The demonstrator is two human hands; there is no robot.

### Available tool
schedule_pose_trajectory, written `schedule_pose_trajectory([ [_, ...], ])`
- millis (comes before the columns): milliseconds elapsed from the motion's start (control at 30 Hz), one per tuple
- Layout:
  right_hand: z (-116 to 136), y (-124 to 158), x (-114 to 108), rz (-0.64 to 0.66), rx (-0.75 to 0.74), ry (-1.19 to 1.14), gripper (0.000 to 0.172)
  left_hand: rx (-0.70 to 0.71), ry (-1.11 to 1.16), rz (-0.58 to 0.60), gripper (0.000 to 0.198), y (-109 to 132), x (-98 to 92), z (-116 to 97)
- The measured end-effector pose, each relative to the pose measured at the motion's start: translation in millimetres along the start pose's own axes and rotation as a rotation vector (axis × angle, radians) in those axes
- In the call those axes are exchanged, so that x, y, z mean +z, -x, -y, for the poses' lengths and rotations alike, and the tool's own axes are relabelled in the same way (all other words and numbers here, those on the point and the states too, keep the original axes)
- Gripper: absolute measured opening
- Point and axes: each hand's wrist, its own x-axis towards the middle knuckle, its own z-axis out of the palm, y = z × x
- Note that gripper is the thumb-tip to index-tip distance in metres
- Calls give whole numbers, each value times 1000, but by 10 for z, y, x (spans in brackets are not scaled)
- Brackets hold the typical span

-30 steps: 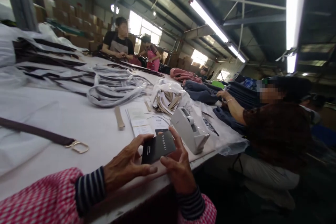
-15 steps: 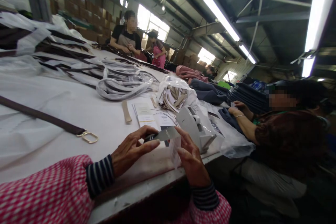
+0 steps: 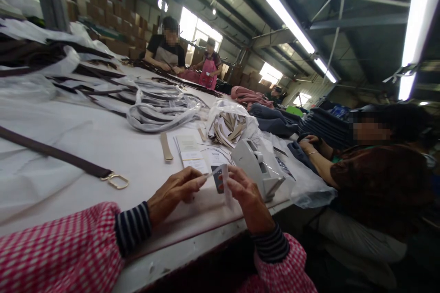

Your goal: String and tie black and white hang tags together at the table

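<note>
the left hand (image 3: 177,190) is closed in a pinch, thumb and forefinger nipping the near end of a dark card (image 3: 217,179); the right hand (image 3: 245,194) is closed too, gripping the card's far end together with a clear sleeve (image 3: 226,190) that hangs down from its fingertips. the card sits between the two hands, just above the front edge of the white table (image 3: 85,137). it is tipped so mostly its thin edge shows, and its long axis runs across from about 8 o'clock to 2 o'clock, the raised end toward the right hand. at 1 o'clock from the hands, close by, stands a grey tape dispenser (image 3: 257,165). at 12 o'clock lies a stack of paper tags (image 3: 189,151), with a tan strip (image 3: 166,146) just beside it at 11 o'clock. beyond them is a plastic bag of tan strips (image 3: 230,126). at 9 o'clock a brown belt (image 3: 51,152) lies flat, its gold buckle (image 3: 117,180) pointing toward the hands. at 3 o'clock a co-worker's arm (image 3: 319,158) reaches to folded dark clothes (image 3: 319,123).
</note>
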Motion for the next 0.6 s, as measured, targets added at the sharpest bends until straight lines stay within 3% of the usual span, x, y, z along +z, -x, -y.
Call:
schedule_pose_trajectory([
  [100, -37, 87, 90, -5, -126, 11, 67, 66, -30, 113, 51, 67, 33, 14],
  [233, -85, 174, 181, 84, -231, -38, 92, 215, -196, 74, 64, 148, 69, 60],
  [333, -101, 202, 182, 88, -235, -36, 89, 292, -231, 110, 68, 179, 57, 35],
  [467, -71, 222, 198, 2, -267, 88, 71, 219, -77, 235, 68, 204, 70, -59],
  [600, -77, 197, 377, -125, -246, 130, 67, 169, -22, 139, 74, 231, 180, -88],
])
